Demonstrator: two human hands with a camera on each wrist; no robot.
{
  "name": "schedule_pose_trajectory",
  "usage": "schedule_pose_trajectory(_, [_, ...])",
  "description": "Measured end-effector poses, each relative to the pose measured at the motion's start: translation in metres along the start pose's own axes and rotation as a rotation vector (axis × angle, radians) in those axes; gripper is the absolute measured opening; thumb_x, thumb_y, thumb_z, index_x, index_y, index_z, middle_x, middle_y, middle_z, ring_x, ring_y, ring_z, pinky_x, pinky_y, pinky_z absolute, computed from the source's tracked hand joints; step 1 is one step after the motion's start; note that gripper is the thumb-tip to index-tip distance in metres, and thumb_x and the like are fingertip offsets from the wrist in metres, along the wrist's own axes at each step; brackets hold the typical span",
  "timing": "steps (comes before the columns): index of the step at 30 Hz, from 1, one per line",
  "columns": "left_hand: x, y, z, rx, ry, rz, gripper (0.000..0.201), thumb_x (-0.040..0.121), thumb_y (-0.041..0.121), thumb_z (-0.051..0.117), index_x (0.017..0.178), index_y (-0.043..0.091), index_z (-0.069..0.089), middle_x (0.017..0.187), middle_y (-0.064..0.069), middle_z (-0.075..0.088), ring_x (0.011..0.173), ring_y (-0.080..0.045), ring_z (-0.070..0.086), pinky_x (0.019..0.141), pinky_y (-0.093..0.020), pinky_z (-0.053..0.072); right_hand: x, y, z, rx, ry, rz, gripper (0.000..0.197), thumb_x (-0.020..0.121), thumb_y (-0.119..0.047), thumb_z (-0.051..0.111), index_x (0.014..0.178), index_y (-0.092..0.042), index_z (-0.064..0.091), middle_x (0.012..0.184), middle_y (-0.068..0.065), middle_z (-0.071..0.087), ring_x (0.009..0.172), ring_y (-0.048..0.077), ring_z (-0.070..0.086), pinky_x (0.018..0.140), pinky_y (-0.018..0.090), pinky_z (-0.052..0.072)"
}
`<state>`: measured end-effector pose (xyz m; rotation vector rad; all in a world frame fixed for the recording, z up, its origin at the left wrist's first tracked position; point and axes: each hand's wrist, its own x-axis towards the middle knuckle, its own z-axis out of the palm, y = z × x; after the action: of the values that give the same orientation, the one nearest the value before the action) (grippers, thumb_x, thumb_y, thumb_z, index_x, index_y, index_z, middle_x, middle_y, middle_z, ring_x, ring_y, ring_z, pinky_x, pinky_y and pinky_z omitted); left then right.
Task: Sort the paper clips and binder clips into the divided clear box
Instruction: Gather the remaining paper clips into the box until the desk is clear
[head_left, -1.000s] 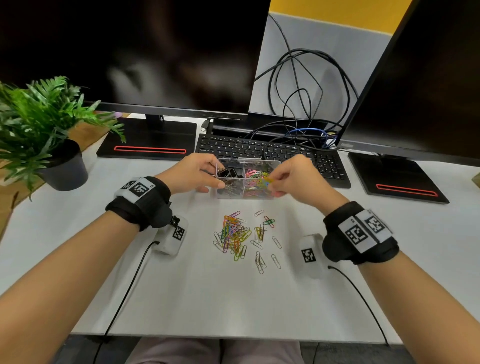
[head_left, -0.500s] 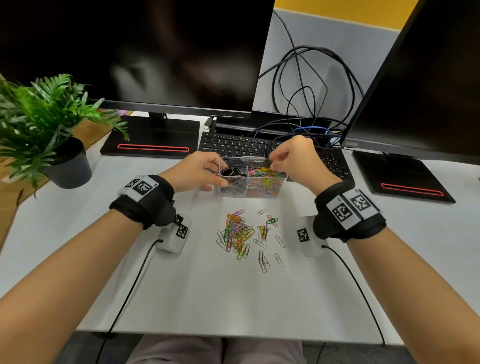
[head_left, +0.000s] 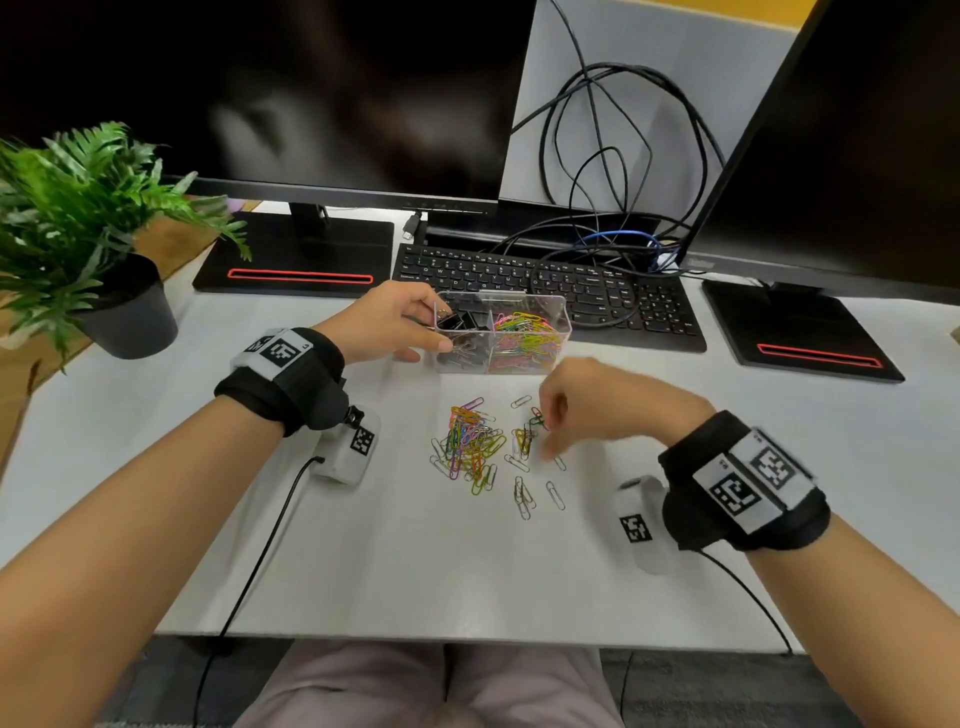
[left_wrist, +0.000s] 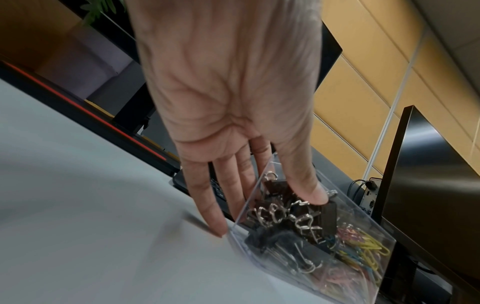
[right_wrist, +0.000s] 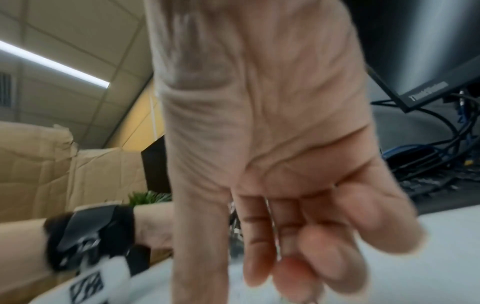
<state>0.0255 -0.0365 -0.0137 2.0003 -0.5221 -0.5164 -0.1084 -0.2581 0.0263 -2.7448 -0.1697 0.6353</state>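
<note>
The divided clear box (head_left: 563, 332) stands in front of the keyboard. Its left compartment holds black binder clips (head_left: 460, 322), its right one coloured paper clips (head_left: 524, 335). My left hand (head_left: 437, 331) grips the box's left end; in the left wrist view the thumb (left_wrist: 310, 191) lies inside over the binder clips (left_wrist: 285, 211) and the fingers (left_wrist: 207, 205) lie outside the wall. A loose pile of paper clips (head_left: 470, 441) lies on the table nearer me. My right hand (head_left: 548, 431) hovers, blurred, over the pile's right edge beside a green and red clip (head_left: 536, 417). Its fingers (right_wrist: 259, 257) hang loosely, nothing visibly held.
A black keyboard (head_left: 545, 280) lies right behind the box, with tangled cables (head_left: 613, 156) over it. Two monitor bases (head_left: 296, 260) (head_left: 800, 332) flank it. A potted plant (head_left: 104, 249) stands far left. The table's front edge (head_left: 467, 642) is close to my lap.
My right hand has left the box's right compartment and come down toward me to the loose clips. The left hand has stayed on the box.
</note>
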Motion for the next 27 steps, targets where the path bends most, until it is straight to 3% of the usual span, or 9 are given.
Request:
schedule_pose_trajectory(2, [-0.001,0.000,0.000,-0.001,0.001,-0.001,0.034,0.076,0.014,0.078,0.106,0.016,0.062,0.106,-0.005,0.066,0.085,-0.016,0.066,0.074,-0.039,0.060,-0.001,0.008,0.017,-0.043,-0.130,0.048,0.037,0.060,-0.033,0.088,0.061,-0.019,0.054,0.063,-0.006,0.054,0.055,0.013,0.047,0.049,0.023,0.038])
schedule_pose_trajectory(5, [-0.002,0.001,0.001,0.000,0.001,0.001,0.032,0.077,0.014,0.078,0.104,0.018,0.062,0.105,-0.004,0.066,0.084,-0.016,0.066,0.076,-0.040,0.060,0.000,0.019,0.029,-0.029,-0.180,0.112,0.044,0.059,-0.033,0.088,0.059,-0.017,0.047,0.062,-0.003,0.051,0.052,0.015,0.044,0.046,0.022,0.034])
schedule_pose_trajectory(11, [-0.002,0.002,0.002,0.001,0.008,-0.010,0.035,0.077,0.013,0.077,0.109,0.012,0.061,0.104,-0.003,0.066,0.085,-0.017,0.066,0.076,-0.041,0.060,0.013,0.018,0.031,-0.060,0.065,0.137,0.051,0.071,-0.053,0.075,0.061,-0.015,0.042,0.062,0.000,0.046,0.058,0.019,0.042,0.053,0.028,0.029])
schedule_pose_trajectory(13, [-0.003,0.003,0.002,0.005,0.010,-0.008,0.033,0.078,0.014,0.077,0.106,0.015,0.061,0.105,-0.004,0.066,0.086,-0.018,0.066,0.076,-0.041,0.060,0.015,0.012,0.028,-0.050,0.145,0.079,0.044,0.071,-0.054,0.075,0.067,-0.018,0.049,0.068,-0.004,0.050,0.064,0.018,0.048,0.056,0.029,0.035])
schedule_pose_trajectory(15, [-0.002,0.002,0.002,0.006,0.012,-0.003,0.027,0.077,0.014,0.078,0.098,0.021,0.062,0.104,-0.005,0.066,0.085,-0.018,0.066,0.075,-0.041,0.060,0.016,0.004,0.026,-0.020,0.171,-0.058,0.034,0.072,-0.047,0.076,0.086,-0.021,0.060,0.083,-0.007,0.053,0.080,0.017,0.051,0.066,0.031,0.041])
schedule_pose_trajectory(17, [-0.002,0.001,0.001,0.002,0.015,0.004,0.024,0.076,0.015,0.079,0.089,0.026,0.061,0.103,-0.007,0.065,0.085,-0.018,0.065,0.074,-0.041,0.060,0.019,-0.007,0.030,-0.038,0.143,-0.223,0.042,0.076,-0.036,0.076,0.113,-0.023,0.064,0.101,-0.003,0.053,0.097,0.014,0.045,0.081,0.032,0.042])
schedule_pose_trajectory(19, [-0.002,0.001,0.001,0.001,0.018,0.005,0.025,0.076,0.015,0.079,0.088,0.027,0.061,0.103,-0.006,0.065,0.085,-0.018,0.065,0.072,-0.039,0.060,0.024,-0.019,0.038,-0.077,0.090,-0.342,0.047,0.080,-0.027,0.074,0.125,-0.026,0.061,0.112,0.001,0.051,0.107,0.017,0.040,0.092,0.036,0.040])
schedule_pose_trajectory(23, [-0.001,0.000,0.001,-0.004,0.013,0.004,0.025,0.076,0.016,0.079,0.092,0.026,0.062,0.102,-0.005,0.064,0.086,-0.017,0.065,0.073,-0.038,0.060,0.026,-0.037,0.050,-0.149,0.074,-0.486,0.035,0.083,-0.022,0.069,0.117,-0.032,0.067,0.119,0.000,0.050,0.112,0.021,0.041,0.094,0.040,0.042])
schedule_pose_trajectory(27, [-0.002,0.000,0.001,-0.011,0.012,0.004,0.027,0.075,0.016,0.080,0.092,0.026,0.062,0.103,-0.006,0.064,0.088,-0.018,0.064,0.073,-0.039,0.060,0.026,-0.035,0.049,-0.159,0.075,-0.468,0.026,0.082,-0.021,0.070,0.107,-0.030,0.073,0.114,-0.001,0.051,0.108,0.019,0.041,0.090,0.040,0.042])
